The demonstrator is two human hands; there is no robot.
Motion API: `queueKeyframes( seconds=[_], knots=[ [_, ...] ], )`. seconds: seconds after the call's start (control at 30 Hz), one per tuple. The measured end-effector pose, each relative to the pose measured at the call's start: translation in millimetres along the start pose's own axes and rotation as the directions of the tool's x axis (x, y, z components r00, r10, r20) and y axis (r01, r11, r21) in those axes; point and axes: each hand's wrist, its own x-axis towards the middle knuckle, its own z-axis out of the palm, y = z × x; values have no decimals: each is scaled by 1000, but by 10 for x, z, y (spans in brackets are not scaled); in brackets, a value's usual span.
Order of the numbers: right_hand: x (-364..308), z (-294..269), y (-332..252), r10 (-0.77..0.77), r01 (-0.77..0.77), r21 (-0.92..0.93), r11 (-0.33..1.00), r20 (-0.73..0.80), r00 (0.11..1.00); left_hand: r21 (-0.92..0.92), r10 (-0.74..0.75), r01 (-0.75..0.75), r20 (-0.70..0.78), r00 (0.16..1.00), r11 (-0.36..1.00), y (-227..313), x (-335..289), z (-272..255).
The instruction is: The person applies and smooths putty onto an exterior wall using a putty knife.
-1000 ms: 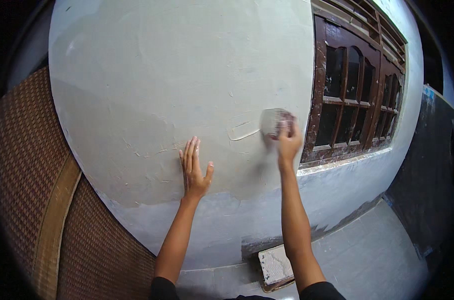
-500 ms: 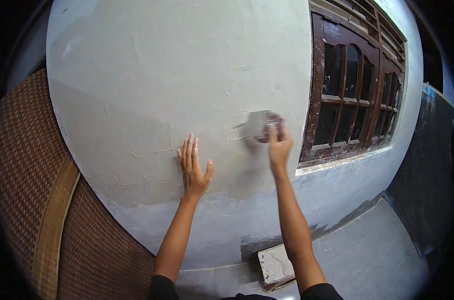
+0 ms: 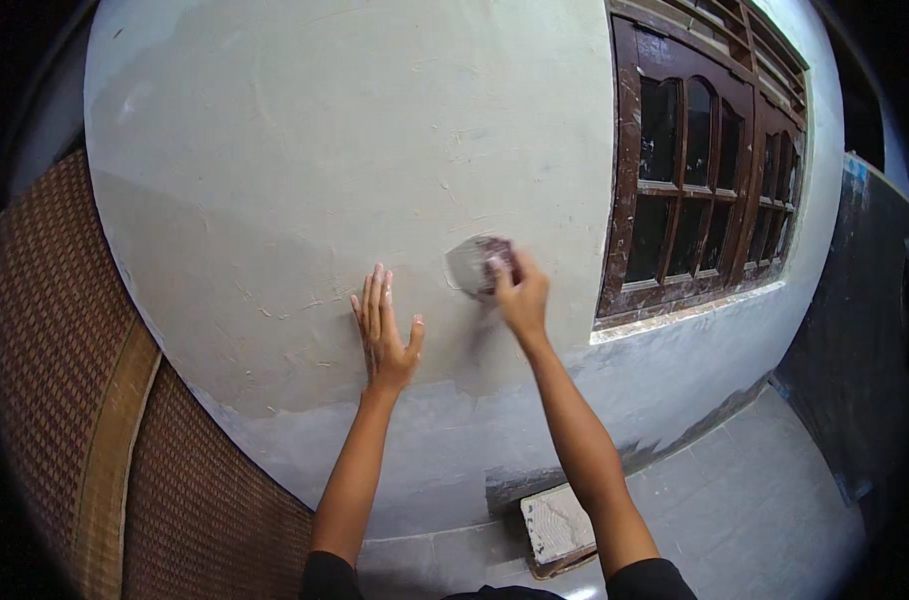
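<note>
Brown window (image 3: pixel 690 180) right of scraper (image 3: pixel 468 266); woven panel (image 3: pixel 210 470) left; white-topped box (image 3: pixel 558 524) below.

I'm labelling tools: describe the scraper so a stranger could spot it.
Left of the brown window, before the pale wall, is the right hand. It grips the scraper: flat greyish blade, dark reddish handle, blurred. It is the only thing held; the left hand is empty.

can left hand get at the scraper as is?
Likely yes: the left hand looks empty and is near, with only wall between it and the scraper, though the right hand grips it.
</note>
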Motion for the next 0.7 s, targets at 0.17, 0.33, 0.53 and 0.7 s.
queueKeyframes(
  seconds=[0.17,0.33,0.53,0.7],
  knots=[
    [134,-453,154,201,-104,320,942,-287,937,31,1,-1,-1,1000,1000,1,-51,-108],
    [-30,-12,141,-62,61,91,994,7,998,-27,-20,20,19,1000,999,132,10,26],
    [73,-477,231,230,-70,497,865,-268,936,-12,7,-7,15,1000,1000,99,-70,-24],
    [-153,39,306,-124,136,227,964,-69,990,0,-11,11,27,1000,1000,109,-24,-17]
  ],
)
